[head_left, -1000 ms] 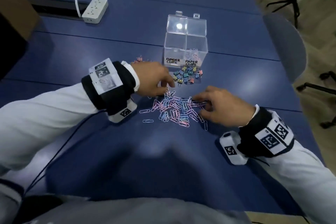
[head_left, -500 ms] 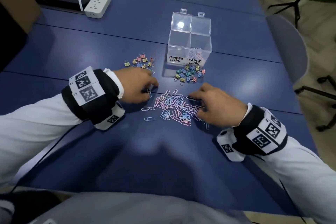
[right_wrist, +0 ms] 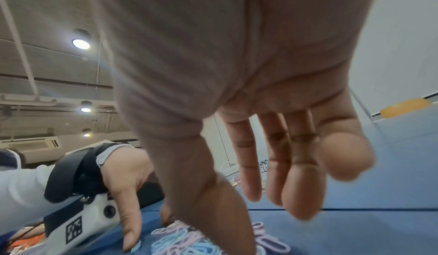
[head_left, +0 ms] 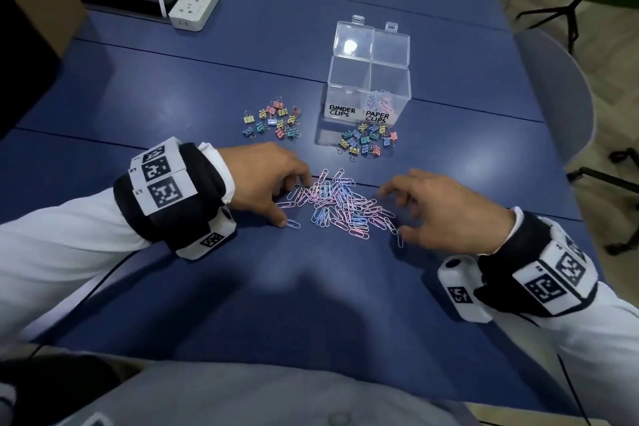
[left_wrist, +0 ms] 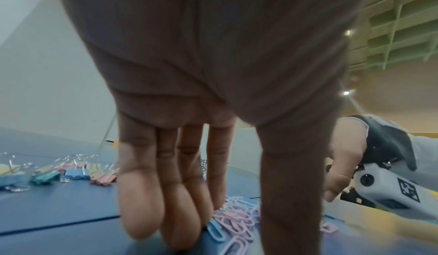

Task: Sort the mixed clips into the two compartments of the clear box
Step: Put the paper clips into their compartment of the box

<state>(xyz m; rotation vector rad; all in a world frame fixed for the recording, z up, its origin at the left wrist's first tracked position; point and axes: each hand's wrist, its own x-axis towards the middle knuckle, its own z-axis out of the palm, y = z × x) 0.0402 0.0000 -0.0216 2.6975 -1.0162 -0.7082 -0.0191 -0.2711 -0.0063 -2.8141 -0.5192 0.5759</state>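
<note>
Shift since earlier frames: left hand [head_left: 266,180] back from reaching over the heap, now planted at its left edge; right hand [head_left: 446,211] drawn slightly off the right edge.
Paper clip heap [head_left: 340,206]: loose on the blue table [head_left: 311,287], between the two hands, spread wider left-to-right than front-to-back.
Left fingers [left_wrist: 151,193]: straight, close together, tips down on the table and touching the outermost clips; thumb pressing one stray clip [head_left: 294,223]; nothing gripped.
Right fingers [right_wrist: 298,184]: loosely spread, hovering just off the heap's right rim; thumb tip beside a lone clip [head_left: 400,239]; nothing held.
Nearer hand: left, already in contact.
Clear box [head_left: 369,79]: beyond the heap, lids open, some paper clips in the right-hand compartment, left-hand one seemingly empty.
Binder clips [head_left: 273,123]: two groups, one left of the box, second group [head_left: 368,142] just before it.
Likely next move: inward scoop from both sides.
</note>
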